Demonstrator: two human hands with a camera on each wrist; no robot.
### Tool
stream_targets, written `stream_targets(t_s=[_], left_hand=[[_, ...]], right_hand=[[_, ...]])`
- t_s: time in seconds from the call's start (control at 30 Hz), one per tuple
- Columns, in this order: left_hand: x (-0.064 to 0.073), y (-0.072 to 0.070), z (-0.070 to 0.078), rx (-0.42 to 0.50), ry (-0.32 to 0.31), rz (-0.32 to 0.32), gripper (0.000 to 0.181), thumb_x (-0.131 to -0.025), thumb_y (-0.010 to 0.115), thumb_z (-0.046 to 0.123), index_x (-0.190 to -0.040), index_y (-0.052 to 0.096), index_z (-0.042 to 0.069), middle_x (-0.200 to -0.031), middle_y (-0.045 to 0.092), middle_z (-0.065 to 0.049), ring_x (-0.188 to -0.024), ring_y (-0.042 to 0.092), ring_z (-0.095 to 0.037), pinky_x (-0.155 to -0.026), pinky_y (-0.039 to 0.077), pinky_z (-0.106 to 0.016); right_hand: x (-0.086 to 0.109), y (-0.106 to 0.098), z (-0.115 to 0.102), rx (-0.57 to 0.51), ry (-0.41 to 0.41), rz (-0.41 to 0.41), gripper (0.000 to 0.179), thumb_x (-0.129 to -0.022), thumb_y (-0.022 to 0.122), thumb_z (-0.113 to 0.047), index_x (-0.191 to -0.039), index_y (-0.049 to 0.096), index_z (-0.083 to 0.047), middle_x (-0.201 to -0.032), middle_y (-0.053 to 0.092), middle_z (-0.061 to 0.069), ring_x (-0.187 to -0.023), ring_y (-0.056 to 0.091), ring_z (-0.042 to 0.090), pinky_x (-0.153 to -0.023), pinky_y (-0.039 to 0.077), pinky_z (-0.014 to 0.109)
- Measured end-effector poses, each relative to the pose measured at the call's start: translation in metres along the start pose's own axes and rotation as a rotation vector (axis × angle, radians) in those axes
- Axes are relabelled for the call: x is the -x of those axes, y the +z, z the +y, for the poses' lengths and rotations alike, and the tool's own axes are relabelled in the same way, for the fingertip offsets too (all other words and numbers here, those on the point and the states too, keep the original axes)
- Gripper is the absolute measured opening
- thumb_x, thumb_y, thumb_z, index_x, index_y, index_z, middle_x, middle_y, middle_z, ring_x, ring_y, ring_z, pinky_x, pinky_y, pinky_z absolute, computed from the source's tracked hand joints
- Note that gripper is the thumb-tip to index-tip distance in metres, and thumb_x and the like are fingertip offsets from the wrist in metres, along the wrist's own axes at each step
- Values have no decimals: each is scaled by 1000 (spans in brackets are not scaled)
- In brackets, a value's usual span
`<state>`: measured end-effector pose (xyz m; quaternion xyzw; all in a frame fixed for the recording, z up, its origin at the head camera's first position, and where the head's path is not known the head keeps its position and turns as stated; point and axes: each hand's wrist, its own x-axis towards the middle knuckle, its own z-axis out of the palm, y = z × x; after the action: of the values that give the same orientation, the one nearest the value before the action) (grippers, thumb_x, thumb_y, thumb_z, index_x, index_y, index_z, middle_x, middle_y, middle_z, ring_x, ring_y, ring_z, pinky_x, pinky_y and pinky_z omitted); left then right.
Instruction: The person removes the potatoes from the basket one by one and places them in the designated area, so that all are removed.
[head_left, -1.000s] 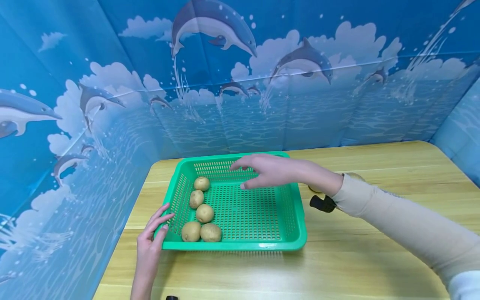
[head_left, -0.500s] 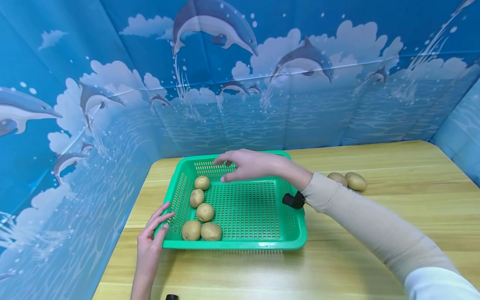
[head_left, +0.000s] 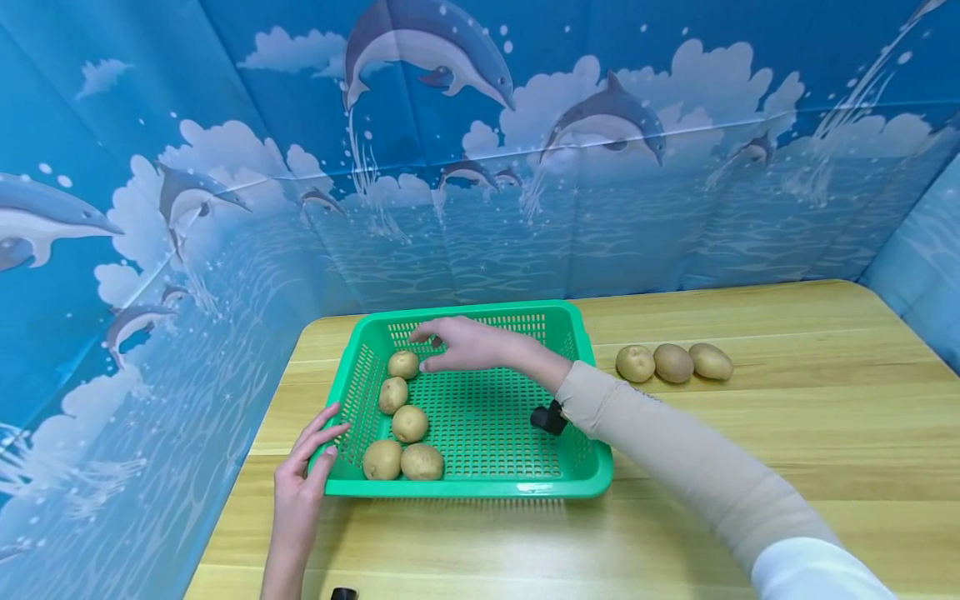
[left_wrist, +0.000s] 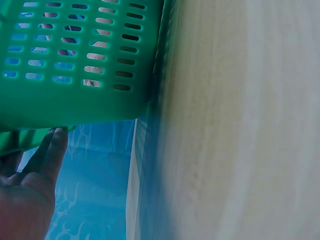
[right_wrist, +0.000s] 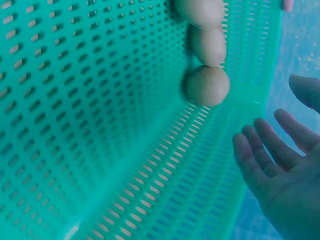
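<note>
A green plastic basket point(head_left: 525, 488) with slotted walls stands on the table. Along its left side lie several potatoes, the far one point(head_left: 403, 364) near the back left corner. My left hand point(head_left: 298, 475) holds the basket's left rim near the front corner; in the left wrist view its fingers point(left_wrist: 52, 155) reach the rim from outside. Over the basket hovers my right hand point(head_left: 468, 343), with nothing in it, its fingertips just beside the far potato. The right wrist view shows those fingers point(right_wrist: 275, 145) spread and apart from the nearest potato point(right_wrist: 208, 86).
Three more potatoes point(head_left: 673, 363) lie in a row on the wooden table point(head_left: 787, 433), right of the basket. A blue dolphin-print curtain point(head_left: 480, 225) surrounds the table's back and sides. A black device point(head_left: 550, 418) is strapped at the right wrist.
My right hand has moved left across the basket, then down toward the far potato. The arm has uncovered the three potatoes on the table. The left hand stays put.
</note>
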<state>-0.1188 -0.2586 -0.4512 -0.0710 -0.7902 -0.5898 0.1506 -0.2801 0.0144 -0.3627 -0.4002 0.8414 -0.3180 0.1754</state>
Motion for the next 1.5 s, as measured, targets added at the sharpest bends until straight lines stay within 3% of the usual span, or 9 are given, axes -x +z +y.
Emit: stream_targets(t_s=[0.37, 0.77, 1.23, 1.37, 1.5], left_hand=[[-2, 0, -1, -19, -6, -5, 27, -99, 50, -4, -120, 66, 0, -147, 49, -2, -141, 35, -17, -106, 32, -21], [-2, -2, -2, -31, -14, -6, 28, -99, 49, -4, -120, 66, 0, -147, 48, -2, -141, 34, -17, -106, 32, -20], [-4, -4, -1, -21, -16, -10, 27, -100, 49, -3, -121, 66, -1, -147, 48, -2, -141, 34, -18, -106, 33, -21], [-5, -4, -1, -18, -21, -9, 27, -99, 49, -4, -121, 66, -1, -147, 48, -2, -141, 34, -18, -106, 32, -21], [-5, -3, -2, -20, -19, -12, 28, -99, 49, -4, -121, 66, 0, -147, 48, -2, -141, 34, -18, -106, 32, -20]], right_hand=[[-24, 23, 18, -77, 16, 43, 47, -99, 61, -17, -142, 49, -6, -145, 49, 10, -126, 51, 31, -95, 47, 36], [-43, 41, 28, 18, 31, 34, 48, -99, 61, -17, -145, 48, -13, -150, 44, 5, -126, 53, 24, -101, 43, 36], [-58, 57, 36, 77, -39, 84, 48, -99, 58, -9, -145, 49, -16, -152, 40, 3, -139, 37, 20, -108, 36, 37], [-61, 59, 37, 78, -15, 122, 47, -97, 62, -11, -142, 52, -18, -151, 42, 1, -137, 39, 19, -107, 37, 36], [-64, 62, 37, 86, 15, 156, 43, -94, 69, -15, -135, 58, -20, -141, 52, -2, -125, 50, 15, -97, 43, 33]])
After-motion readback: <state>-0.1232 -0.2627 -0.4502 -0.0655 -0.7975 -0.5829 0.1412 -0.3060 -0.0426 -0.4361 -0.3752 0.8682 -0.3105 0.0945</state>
